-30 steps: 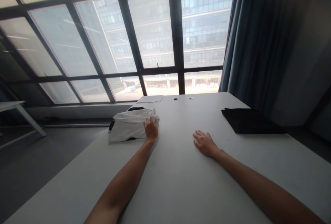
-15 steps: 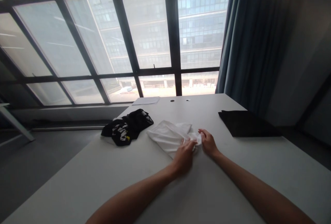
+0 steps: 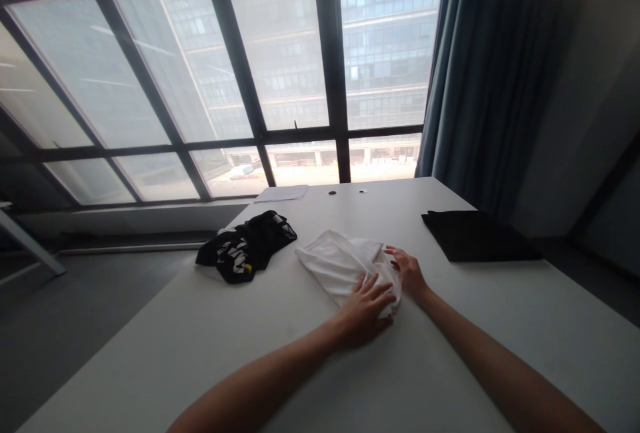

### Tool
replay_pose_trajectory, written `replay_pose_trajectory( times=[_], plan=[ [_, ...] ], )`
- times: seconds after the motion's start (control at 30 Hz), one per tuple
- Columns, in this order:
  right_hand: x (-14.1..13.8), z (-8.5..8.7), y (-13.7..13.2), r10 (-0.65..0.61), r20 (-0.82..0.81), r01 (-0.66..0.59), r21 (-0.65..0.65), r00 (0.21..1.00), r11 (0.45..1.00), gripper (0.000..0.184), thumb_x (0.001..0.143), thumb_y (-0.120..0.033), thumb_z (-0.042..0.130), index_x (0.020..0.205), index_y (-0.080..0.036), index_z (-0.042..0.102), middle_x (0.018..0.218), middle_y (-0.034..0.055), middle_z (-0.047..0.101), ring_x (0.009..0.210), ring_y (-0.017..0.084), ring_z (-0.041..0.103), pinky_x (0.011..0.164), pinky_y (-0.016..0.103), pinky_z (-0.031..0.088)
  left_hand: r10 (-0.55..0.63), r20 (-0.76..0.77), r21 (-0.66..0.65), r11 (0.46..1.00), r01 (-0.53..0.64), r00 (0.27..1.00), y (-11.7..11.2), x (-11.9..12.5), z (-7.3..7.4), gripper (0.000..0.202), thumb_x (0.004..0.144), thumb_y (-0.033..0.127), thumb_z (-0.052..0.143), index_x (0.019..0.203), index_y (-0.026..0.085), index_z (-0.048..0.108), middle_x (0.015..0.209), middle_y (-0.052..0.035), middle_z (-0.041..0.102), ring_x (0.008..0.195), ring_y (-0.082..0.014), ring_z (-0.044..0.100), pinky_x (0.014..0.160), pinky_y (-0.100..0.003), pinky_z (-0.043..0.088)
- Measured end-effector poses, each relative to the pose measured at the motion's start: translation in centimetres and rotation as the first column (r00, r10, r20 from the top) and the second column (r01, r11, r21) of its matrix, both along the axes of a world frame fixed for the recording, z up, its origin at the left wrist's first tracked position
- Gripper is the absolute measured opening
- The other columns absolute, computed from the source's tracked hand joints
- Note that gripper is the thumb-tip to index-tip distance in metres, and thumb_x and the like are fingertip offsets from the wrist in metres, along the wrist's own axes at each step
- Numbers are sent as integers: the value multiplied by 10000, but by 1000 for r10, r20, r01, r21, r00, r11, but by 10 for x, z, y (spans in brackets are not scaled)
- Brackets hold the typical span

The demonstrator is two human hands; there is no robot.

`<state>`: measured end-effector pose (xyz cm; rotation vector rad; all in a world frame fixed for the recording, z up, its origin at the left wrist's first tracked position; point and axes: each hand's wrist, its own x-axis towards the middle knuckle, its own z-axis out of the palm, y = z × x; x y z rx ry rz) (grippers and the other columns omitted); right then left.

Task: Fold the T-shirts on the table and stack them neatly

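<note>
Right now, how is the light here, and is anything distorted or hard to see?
Head view: the window backlights everything, so the left hand, right hand and white garment look dim; the window bars fan outward from lens distortion; the black folded cloth shows no detail.

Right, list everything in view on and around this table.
white garment: one, white, crumpled, table middle, under both hands
black garment: one, black with white print, crumpled, left of the white one
folded cloth: one, black, table's right side
paper sheet: one, white, far edge
cable holes: two, far edge
table: one, white
curtain: one, blue-grey, right of window
window: one, dark frame, behind table
left hand: one, flat, fingers spread on white garment
right hand: one, at white garment's right edge, grip unclear
</note>
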<state>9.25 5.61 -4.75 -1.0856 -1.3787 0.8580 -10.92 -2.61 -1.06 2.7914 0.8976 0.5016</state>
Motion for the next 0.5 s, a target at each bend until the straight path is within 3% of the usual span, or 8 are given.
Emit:
replay_pose_trajectory(
  times=[0.07, 0.13, 0.23, 0.33, 0.4, 0.5],
  plan=[
    [-2, 2, -1, 10, 61, -11, 10, 998, 1000, 496, 937, -510, 425, 1136, -167, 723, 1410, 144, 600, 1297, 270, 558, 1052, 398, 470, -30, 8, 6, 1000, 30, 1000, -4, -6, 4, 620, 910, 527, 626, 1461, 282, 485, 1571, -92, 420, 1510, -369, 222, 1220, -589, 178],
    [-6, 4, -2, 19, 147, -23, 30, 989, 999, 465, 916, -455, 466, 1176, -160, 715, 1438, 148, 575, 1340, 263, 525, 1089, 396, 442, -17, 55, 33, 999, 15, 998, -6, -17, 7, 611, 949, 501, 571, 1502, 286, 427, 1599, -92, 373, 1511, -329, 239, 1221, -541, 224],
    [-13, 6, -3, 14, 275, -31, 57, 961, 998, 471, 873, -396, 527, 1226, -137, 701, 1474, 169, 535, 1375, 281, 493, 1144, 427, 381, 218, 187, 104, 965, -240, 958, -4, -40, -1, 487, 1014, 337, 437, 1495, 269, 429, 1598, -93, 369, 1517, -284, 231, 1214, -522, 254],
    [-22, 4, -9, -31, 365, 5, 71, 930, 997, 475, 830, -329, 574, 1245, -132, 695, 1462, 174, 546, 1358, 297, 511, 1153, 440, 367, 523, 210, 88, 831, -549, 826, 2, -62, -20, 499, 1004, 317, 426, 1489, 199, 442, 1581, -146, 382, 1516, -349, 202, 1179, -618, 249],
    [-30, 1, -19, -85, 405, 59, 75, 910, 995, 453, 829, -288, 573, 1237, -137, 699, 1432, 172, 574, 1322, 296, 544, 1136, 432, 387, 633, 127, 30, 767, -641, 764, 7, -71, -32, 514, 1002, 350, 425, 1488, 184, 447, 1578, -158, 388, 1500, -384, 234, 1150, -664, 252],
    [-42, -4, -39, -172, 432, 148, 88, 886, 985, 399, 859, -240, 531, 1207, -151, 708, 1337, 171, 642, 1258, 286, 589, 1100, 408, 415, 655, 16, -48, 755, -654, 755, 11, -75, -37, 504, 1019, 385, 378, 1481, 201, 465, 1586, -131, 388, 1491, -376, 263, 1155, -659, 234]
  ],
)
